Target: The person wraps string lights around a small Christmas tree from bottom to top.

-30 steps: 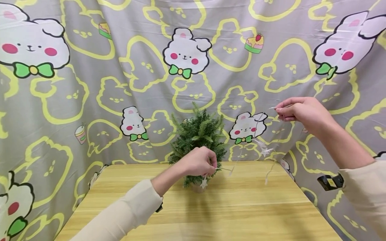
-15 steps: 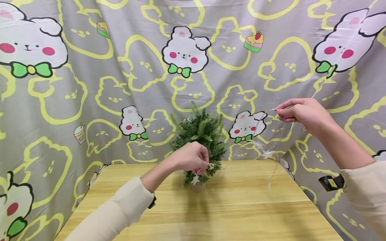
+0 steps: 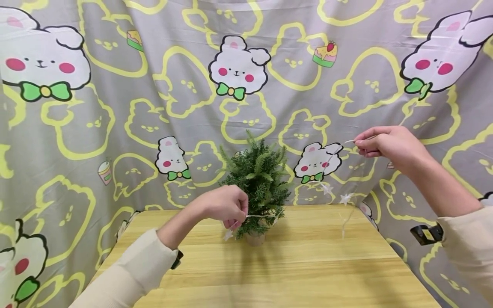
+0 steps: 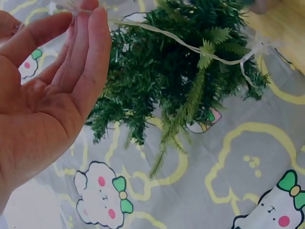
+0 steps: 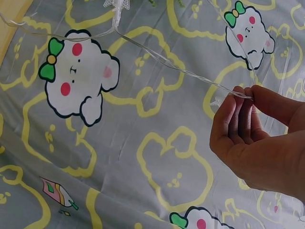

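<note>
Head: tree [image 3: 259,173] in beige pot [image 3: 256,240]

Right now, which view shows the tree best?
The head view, showing the tree from tip to base, though the left hand overlaps it. The left wrist view crops it; the right wrist view catches only green tips.

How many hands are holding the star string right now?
2: the left hand pinches the star string at the lower left of the small tree; the right hand pinches it higher, off to the right.

grey rabbit-print curtain [image 3: 296,98] behind wood-grained table [image 3: 316,269]
</note>
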